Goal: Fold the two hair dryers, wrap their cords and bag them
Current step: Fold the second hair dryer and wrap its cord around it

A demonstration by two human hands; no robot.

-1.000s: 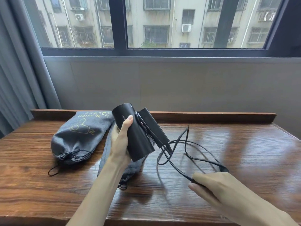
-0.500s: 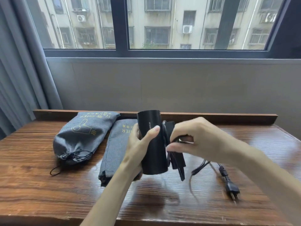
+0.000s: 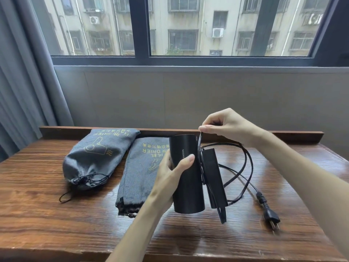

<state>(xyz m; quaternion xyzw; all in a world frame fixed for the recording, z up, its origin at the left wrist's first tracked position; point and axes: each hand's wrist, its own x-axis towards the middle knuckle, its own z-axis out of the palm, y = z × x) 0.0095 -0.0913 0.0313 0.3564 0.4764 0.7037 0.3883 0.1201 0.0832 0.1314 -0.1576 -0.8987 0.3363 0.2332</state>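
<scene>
Hair dryer [image 3: 186, 178] gripped in left hand [image 3: 171, 173], right hand [image 3: 226, 124] pinching cord [image 3: 245, 161]; slack loops could tangle, dragging plug [image 3: 271, 217] off worktop [image 3: 56, 214].

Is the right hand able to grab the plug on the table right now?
Probably not straight away: the right hand is pinching the cord up by the hair dryer. The plug lies uncovered on the table, so letting go would free it.

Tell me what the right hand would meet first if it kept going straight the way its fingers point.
The right hand points leftward, pinching the cord above the hair dryer. Beyond its fingertips nothing shows except the table's raised back edge farther off; depth is unclear, so the way looks free.
</scene>
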